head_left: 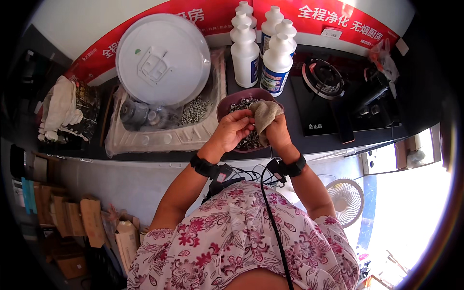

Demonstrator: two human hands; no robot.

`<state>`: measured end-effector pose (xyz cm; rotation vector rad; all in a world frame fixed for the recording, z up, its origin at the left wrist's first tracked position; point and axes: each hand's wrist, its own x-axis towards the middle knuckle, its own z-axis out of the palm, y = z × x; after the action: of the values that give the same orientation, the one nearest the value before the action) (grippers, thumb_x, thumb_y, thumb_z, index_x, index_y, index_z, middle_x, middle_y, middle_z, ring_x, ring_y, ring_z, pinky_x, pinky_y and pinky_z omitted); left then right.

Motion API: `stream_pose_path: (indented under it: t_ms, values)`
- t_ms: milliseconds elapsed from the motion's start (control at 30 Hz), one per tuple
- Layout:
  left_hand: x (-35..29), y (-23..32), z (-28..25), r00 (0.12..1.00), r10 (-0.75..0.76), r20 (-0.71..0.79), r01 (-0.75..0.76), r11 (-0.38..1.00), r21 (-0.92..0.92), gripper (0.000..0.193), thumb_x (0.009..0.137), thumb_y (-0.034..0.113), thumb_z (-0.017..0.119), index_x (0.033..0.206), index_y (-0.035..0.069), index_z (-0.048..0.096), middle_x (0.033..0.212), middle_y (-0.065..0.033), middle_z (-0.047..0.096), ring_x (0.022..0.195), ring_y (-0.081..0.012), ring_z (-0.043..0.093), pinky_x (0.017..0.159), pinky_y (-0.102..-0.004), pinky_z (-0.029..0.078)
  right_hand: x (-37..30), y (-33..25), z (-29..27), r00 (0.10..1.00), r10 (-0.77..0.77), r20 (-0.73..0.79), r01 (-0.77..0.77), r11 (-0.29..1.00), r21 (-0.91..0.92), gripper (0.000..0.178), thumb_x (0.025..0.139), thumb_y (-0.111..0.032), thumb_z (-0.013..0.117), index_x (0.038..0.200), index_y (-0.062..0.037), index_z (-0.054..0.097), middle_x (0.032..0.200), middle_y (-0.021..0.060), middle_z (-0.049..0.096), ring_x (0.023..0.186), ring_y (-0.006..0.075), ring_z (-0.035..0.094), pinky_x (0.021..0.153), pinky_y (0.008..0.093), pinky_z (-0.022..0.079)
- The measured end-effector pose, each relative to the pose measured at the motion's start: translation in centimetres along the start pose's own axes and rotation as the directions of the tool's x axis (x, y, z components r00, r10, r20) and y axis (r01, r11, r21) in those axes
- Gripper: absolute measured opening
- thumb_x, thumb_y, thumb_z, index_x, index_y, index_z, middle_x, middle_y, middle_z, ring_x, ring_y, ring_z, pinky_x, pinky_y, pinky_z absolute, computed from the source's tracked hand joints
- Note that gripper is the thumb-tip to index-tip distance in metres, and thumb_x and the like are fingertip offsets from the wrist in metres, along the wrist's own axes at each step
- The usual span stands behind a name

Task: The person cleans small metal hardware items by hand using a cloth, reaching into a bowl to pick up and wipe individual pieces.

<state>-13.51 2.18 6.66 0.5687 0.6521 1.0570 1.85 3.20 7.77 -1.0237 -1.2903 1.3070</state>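
A maroon plastic bowl (224, 107) holding many small metal nuts (251, 140) sits on the counter in front of me. Over its right side, my right hand (279, 131) grips a beige cloth (264, 117), which hangs down across part of the bowl. My left hand (234, 128) is above the bowl's left side, thumb and fingers pinched together close to the cloth. Whatever lies in that pinch is too small to make out. More metal nuts (194, 110) are heaped in the plastic-wrapped sink (169, 140) at left.
A round white lid-like disc (162, 60) leans over the sink. White bottles (244, 63) stand behind the bowl. At right is a black gas stove (316, 116). Pale gloves (60, 108) lie far left. A fan (344, 202) and cardboard boxes (92, 220) stand below the counter.
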Motion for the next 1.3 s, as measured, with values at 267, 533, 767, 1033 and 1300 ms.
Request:
stream_pose_path:
  t_ms: [267,533,767,1033,1300]
  values:
    - [0.0,0.2,-0.2,0.999,-0.038,0.002,0.038,0.997,-0.066,0.017,0.081,0.005,0.051,0.098,0.002,0.054,0.089,-0.0056,0.058,0.081,-0.0149,0.058,0.069,-0.0224,0.048,0.1,0.2,0.1,0.998,0.039,0.04,-0.044,0.993,0.113,0.02,0.077,-0.001,0.047,0.095,0.0015,0.057,0.078,0.0069,0.062,0.07,0.013,0.058,0.06,0.0222,0.046]
    - [0.0,0.1,-0.3,1.0,-0.007,0.01,0.008,0.995,-0.098,0.017,0.081,0.002,0.046,0.097,0.002,0.053,0.09,-0.0078,0.058,0.083,-0.0171,0.058,0.071,-0.0258,0.048,0.3,1.2,-0.1,0.997,-0.045,-0.062,0.04,0.996,-0.082,0.019,0.075,-0.002,0.049,0.09,-0.0001,0.06,0.078,0.0084,0.063,0.07,0.012,0.059,0.062,0.0244,0.046]
    - [-0.1,0.0,-0.4,0.999,-0.009,0.03,0.012,0.994,-0.111,0.013,0.082,0.007,0.048,0.095,0.005,0.05,0.081,-0.0049,0.056,0.066,-0.0147,0.056,0.063,-0.0262,0.048,0.0,0.5,0.1,0.998,-0.056,0.036,0.058,0.997,-0.046,0.022,0.076,-0.001,0.05,0.097,-0.0013,0.057,0.081,0.0048,0.061,0.071,0.0122,0.057,0.063,0.0236,0.046]
    - [0.3,-0.6,-1.0,0.997,0.024,0.077,-0.015,0.994,-0.112,0.017,0.083,0.012,0.05,0.099,0.005,0.052,0.088,-0.0045,0.058,0.076,-0.0158,0.057,0.069,-0.0312,0.049,0.0,0.4,0.2,0.971,-0.167,0.173,0.182,0.981,-0.071,0.027,0.071,0.0,0.057,0.098,-0.0021,0.054,0.095,0.0059,0.055,0.086,0.0141,0.053,0.073,0.0257,0.043]
    - [0.3,-0.3,-0.4,0.998,-0.067,-0.015,0.066,0.996,-0.068,0.012,0.084,0.015,0.05,0.09,0.006,0.054,0.083,-0.0041,0.057,0.075,-0.0152,0.056,0.068,-0.0311,0.048,0.1,1.2,0.3,0.938,-0.304,0.165,0.327,0.935,-0.134,0.026,0.067,0.0,0.059,0.093,-0.003,0.056,0.089,0.0077,0.055,0.08,0.0172,0.055,0.07,0.0264,0.044]
